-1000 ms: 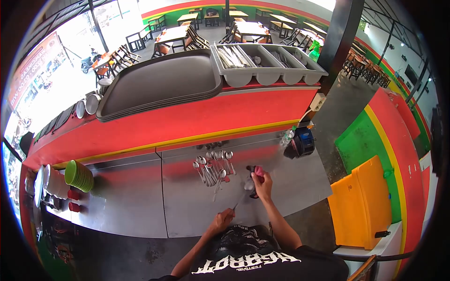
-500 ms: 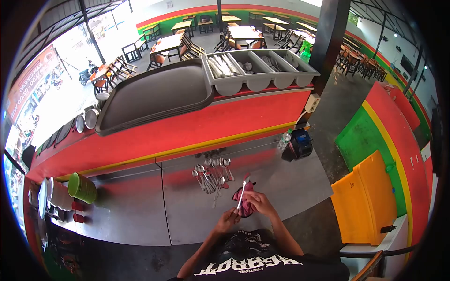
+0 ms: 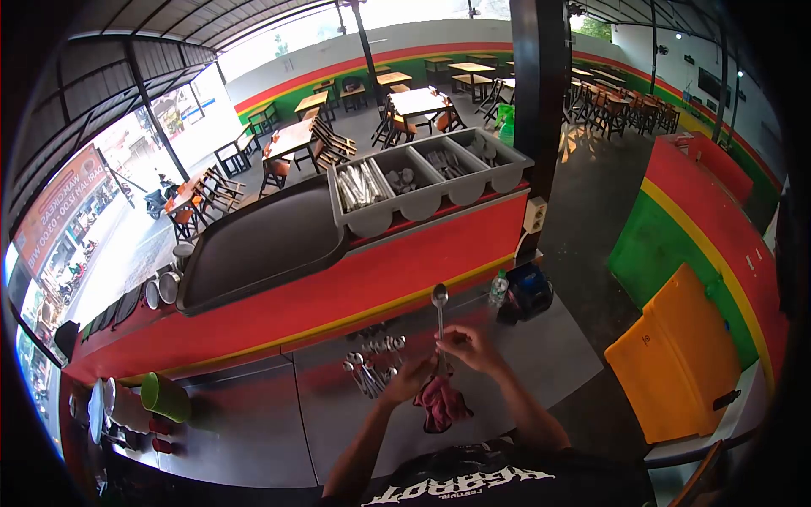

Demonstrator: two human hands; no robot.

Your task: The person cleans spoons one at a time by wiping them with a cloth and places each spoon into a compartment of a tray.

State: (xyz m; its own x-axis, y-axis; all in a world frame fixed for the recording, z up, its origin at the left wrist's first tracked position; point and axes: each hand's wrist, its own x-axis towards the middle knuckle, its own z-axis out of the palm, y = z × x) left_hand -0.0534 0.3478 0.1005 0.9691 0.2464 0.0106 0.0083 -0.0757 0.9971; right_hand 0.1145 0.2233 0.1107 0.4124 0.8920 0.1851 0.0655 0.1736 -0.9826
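A metal spoon (image 3: 440, 297) stands upright between my hands, bowl at the top. My right hand (image 3: 469, 348) pinches its handle. Lower down, my left hand (image 3: 410, 379) is closed around the handle's lower end and the top of a dark pink cloth (image 3: 442, 406), which hangs below. To the left, a pile of spoons (image 3: 369, 369) lies on the metal counter (image 3: 245, 422), partly behind my left forearm. A grey cutlery tray (image 3: 372, 222) with four compartments of cutlery rests on the red ledge.
Dark serving trays (image 3: 262, 241) lie on the ledge left of the cutlery. A plastic bottle (image 3: 498, 289) and a dark blue bag (image 3: 530, 291) stand at the counter's back right. Green containers (image 3: 166, 397) are at the left. An orange bin (image 3: 676, 363) is at the right.
The view has tilted up and shifted. The spoon has been raised from a slant to upright, and both hands have lifted, with the cloth now hanging from my left hand.
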